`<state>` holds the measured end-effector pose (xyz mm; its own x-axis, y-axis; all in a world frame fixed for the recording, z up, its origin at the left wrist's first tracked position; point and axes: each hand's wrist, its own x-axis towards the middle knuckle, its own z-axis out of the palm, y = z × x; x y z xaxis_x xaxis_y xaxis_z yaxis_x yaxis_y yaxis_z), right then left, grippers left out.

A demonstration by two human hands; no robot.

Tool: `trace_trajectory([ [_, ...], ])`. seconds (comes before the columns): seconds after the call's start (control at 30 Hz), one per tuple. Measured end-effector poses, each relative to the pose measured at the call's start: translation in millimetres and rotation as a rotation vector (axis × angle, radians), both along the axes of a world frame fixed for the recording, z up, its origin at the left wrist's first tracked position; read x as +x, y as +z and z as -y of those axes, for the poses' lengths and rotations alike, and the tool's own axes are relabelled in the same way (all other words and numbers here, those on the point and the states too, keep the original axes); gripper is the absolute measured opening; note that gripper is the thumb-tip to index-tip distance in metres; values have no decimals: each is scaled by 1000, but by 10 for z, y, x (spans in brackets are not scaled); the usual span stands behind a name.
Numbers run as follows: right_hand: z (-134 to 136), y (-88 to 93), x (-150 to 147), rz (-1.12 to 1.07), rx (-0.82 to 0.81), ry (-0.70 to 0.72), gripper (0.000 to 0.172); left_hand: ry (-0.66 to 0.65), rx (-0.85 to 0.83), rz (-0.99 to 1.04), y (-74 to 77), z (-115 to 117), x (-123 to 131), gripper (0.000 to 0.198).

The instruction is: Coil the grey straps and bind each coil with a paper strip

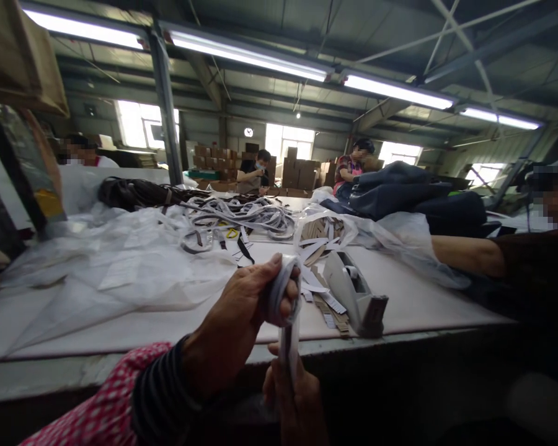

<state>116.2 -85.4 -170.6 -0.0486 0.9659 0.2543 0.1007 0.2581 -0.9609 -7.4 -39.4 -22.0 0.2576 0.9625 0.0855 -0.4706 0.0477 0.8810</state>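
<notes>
**Coil in our left hand, loose end in our right**

Before us lies the broad, pale bench (423, 303), loaded mostly along its far side. A heap of dark blue cloth (404, 192) rises toward the right, and thin clear plastic (153, 254) spreads over the left. A co-worker's bare forearm (469, 254) reaches in from the right, beside the plastic there. Beyond our hands sits a tangle of grey straps (246, 214); nearer, just to the right, stand a tape dispenser (356, 297) and a scatter of card and paper strips (332, 310).

Our left hand (235, 316) is raised over the bench's near edge, its grip clamped round a coiled grey strap (275, 297), thumb on top and fingertips curled through the loop. The coil looks glossy, as though clear film goes with it, but we cannot tell for certain. Its tail (287, 350) hangs straight down to our right hand (302, 396), below the edge in dim light, where the fingers seem closed on it.

We judge the step in hand to be winding the strap, or drawing its end snug. The next move calls for a firm left thumb, so the turns do not spring loose, and a light, even pull from the right so the tail lies flat. If the left slackens, the coil could open.
</notes>
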Motion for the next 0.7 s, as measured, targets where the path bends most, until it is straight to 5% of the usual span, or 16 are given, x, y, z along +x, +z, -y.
trace_trajectory([
  [0.23,-245,75,130,-386,-302,333,47,247,474,-327,-221,-165,7,24],
  [0.37,-380,23,17,-563,-384,417,52,434,659,-512,-179,-268,-76,19],
  [0.53,-427,85,10,-267,-331,448,61,544,813,-695,-65,-467,-284,14],
  [0.7,-391,153,219,9,-268,415,78,721,1212,-1095,-250,-731,-520,10],
])
